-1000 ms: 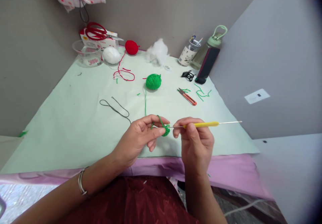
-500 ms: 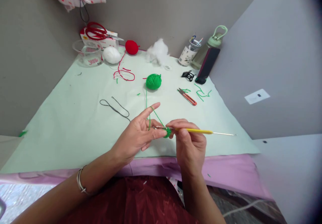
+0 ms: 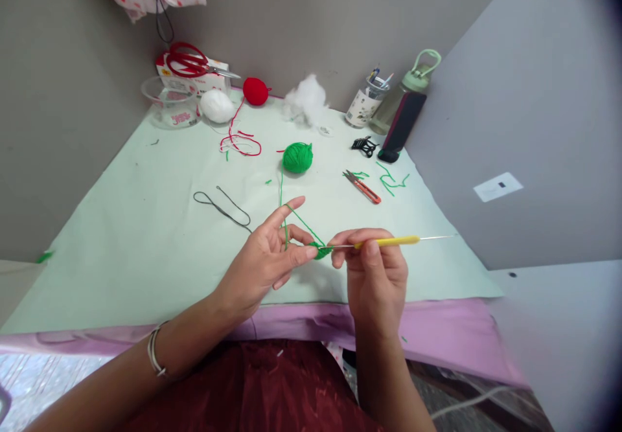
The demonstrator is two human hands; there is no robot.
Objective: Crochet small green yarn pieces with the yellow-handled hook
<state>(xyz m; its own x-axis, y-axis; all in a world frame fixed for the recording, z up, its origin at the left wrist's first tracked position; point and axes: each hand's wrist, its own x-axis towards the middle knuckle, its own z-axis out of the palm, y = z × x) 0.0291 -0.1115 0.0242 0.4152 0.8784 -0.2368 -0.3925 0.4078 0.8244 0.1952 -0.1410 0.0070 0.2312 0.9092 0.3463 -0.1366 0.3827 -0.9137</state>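
Observation:
Between thumb and fingers, my left hand [image 3: 272, 254] pinches a small green crochet piece [image 3: 321, 250]. Its index finger is stretched out, with green yarn [image 3: 307, 225] looped over it and running down to the piece. My right hand [image 3: 376, 267] grips a yellow-handled crochet hook [image 3: 396, 241], held nearly level. The hook's metal tip reaches left into the green piece; its other thin end points right. Beyond my hands, the green yarn ball [image 3: 297, 158] lies on the table, its strand leading to my left hand. The stitches are too small to make out.
Orange thread snips [image 3: 363, 187] and green yarn scraps [image 3: 392, 178] lie right of the ball; a dark cord [image 3: 222, 209] lies left. Farther back are a red yarn ball [image 3: 255, 91], white yarn ball [image 3: 216, 106], plastic tub [image 3: 171, 111], white stuffing [image 3: 306, 100] and bottle [image 3: 389, 111].
My right hand and the crochet hook have shifted right, drawing the hook's tip back into the green piece. My left hand keeps its pinch, its index finger slightly farther left.

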